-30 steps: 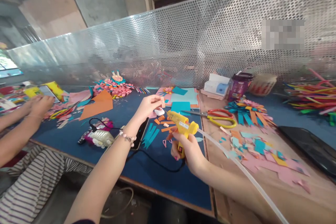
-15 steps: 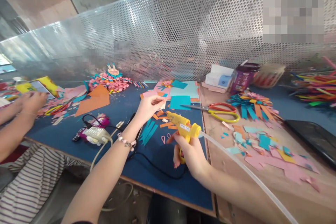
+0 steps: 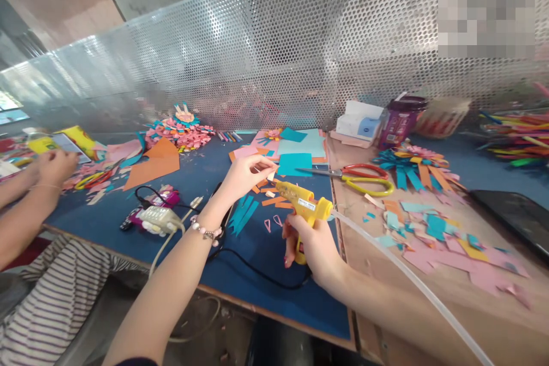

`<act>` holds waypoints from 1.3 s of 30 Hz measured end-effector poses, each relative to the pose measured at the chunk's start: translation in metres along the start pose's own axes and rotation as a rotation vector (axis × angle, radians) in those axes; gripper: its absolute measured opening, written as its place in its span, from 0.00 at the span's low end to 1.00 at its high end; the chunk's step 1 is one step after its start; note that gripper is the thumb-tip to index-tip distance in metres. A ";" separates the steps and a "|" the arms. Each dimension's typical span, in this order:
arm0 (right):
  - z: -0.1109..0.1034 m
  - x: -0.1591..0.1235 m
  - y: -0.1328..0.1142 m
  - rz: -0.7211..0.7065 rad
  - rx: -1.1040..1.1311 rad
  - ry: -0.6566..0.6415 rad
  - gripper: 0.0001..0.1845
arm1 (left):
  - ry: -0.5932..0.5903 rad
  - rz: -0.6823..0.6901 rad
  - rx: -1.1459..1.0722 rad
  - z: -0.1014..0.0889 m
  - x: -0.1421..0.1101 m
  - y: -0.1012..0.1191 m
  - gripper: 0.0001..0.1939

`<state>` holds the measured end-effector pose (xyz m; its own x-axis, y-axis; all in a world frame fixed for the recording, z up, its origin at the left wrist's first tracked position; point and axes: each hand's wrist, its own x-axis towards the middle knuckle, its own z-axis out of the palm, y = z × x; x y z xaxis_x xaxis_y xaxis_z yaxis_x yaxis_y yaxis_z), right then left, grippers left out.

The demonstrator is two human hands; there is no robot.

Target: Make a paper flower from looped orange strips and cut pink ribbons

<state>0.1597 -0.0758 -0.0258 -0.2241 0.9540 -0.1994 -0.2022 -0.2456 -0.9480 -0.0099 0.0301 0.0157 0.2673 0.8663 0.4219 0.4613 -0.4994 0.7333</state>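
Observation:
In my right hand (image 3: 315,240) is a yellow hot glue gun (image 3: 303,203), its nozzle pointing left and a long clear glue stick (image 3: 386,243) trailing from its back. My left hand (image 3: 247,177) pinches a small pale paper piece (image 3: 271,174) right by the nozzle tip. Whether the nozzle touches the paper I cannot tell. Below them on the blue tabletop lie orange paper strips (image 3: 274,202), teal fringed strips (image 3: 243,214) and two small pink paper loops (image 3: 268,225). A teal paper square (image 3: 295,164) lies just behind the nozzle.
Scissors (image 3: 364,177) with red and yellow handles lie right of the teal square. Paper scraps (image 3: 437,229) and a dark phone (image 3: 514,226) are at the right. A power strip (image 3: 158,220) with cables sits at left. Another person's hands (image 3: 55,168) work at far left, before a perforated metal panel (image 3: 274,51).
My left hand has shifted slightly right and its fingers have closed more around the paper piece. The glue gun stays close to it, its nozzle now nearer the paper.

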 end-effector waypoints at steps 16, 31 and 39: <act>-0.001 0.000 -0.005 0.033 -0.006 0.011 0.12 | -0.054 0.000 -0.044 0.002 -0.003 0.009 0.06; 0.000 0.001 -0.005 0.056 0.043 0.004 0.13 | -0.067 0.004 0.004 0.001 -0.003 0.009 0.09; -0.001 0.001 -0.005 0.052 0.020 0.011 0.14 | -0.065 0.011 0.012 0.000 -0.002 0.008 0.09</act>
<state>0.1619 -0.0734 -0.0216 -0.2244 0.9416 -0.2512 -0.2097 -0.2984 -0.9311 -0.0067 0.0239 0.0210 0.3264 0.8593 0.3937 0.4683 -0.5088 0.7224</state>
